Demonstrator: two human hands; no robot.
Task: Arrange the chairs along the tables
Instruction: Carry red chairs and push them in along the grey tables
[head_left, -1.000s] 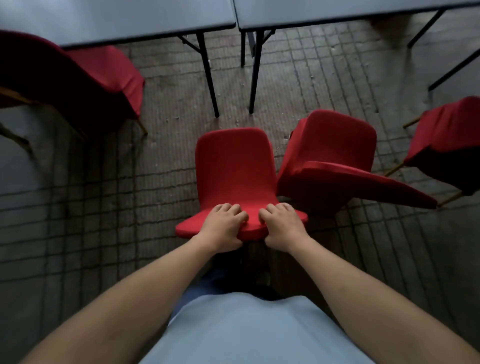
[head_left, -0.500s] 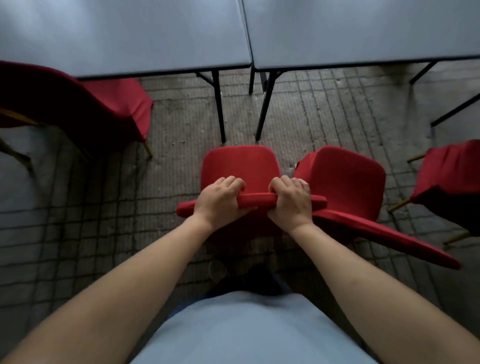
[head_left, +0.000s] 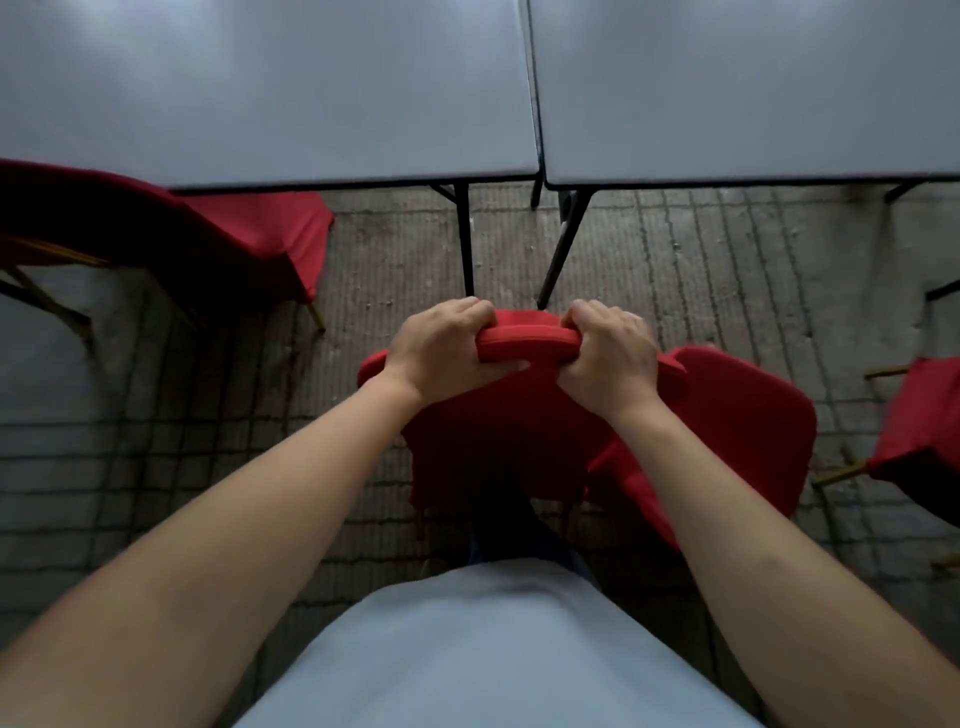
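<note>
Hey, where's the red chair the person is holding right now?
The held red chair is low in the centre of the head view, in front of the gap between the two grey tables, with the left hand and right hand gripping its backrest top.

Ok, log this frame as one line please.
left hand grips held chair's backrest | right hand grips same | chair short of tables | second chair beside it
</note>
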